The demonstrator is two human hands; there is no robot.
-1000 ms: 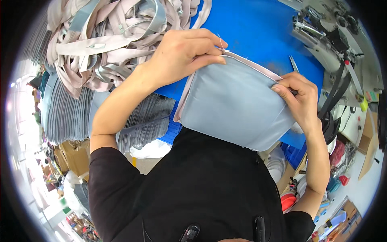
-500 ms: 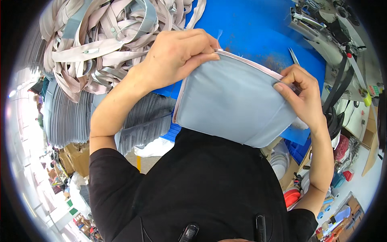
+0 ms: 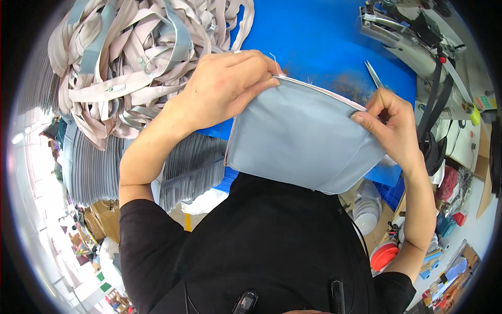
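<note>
So, nearest first: a grey-blue fabric panel (image 3: 308, 138) is being held up just in front of the black shirt (image 3: 282, 230), and everything below is being clocked from its middle. At eleven o'clock its upper edge is being pinched between thumb and fingers of the left hand (image 3: 230, 86). At two o'clock the same edge is being pinched by the right hand (image 3: 389, 118), with some fingers curled behind, so what they're doing can't be told. Looks like the step being done is edge handling, with the pink edging (image 3: 334, 95) being lined up or checked, imo. A steady grip and an even edge are probably being called for next. A loose thread (image 3: 274, 60) is being left sticking up by the left fingertips, so maybe watch that snagging.

Further out, a pointed metal tool (image 3: 373, 74) is being left lying on the blue tabletop (image 3: 308, 31), between one and two o'clock, with a machine (image 3: 402, 47) beyond. Around ten, room is being eaten up by tangled pink strips (image 3: 120, 86); grey stacked pieces (image 3: 94, 162) are being parked around nine.
</note>
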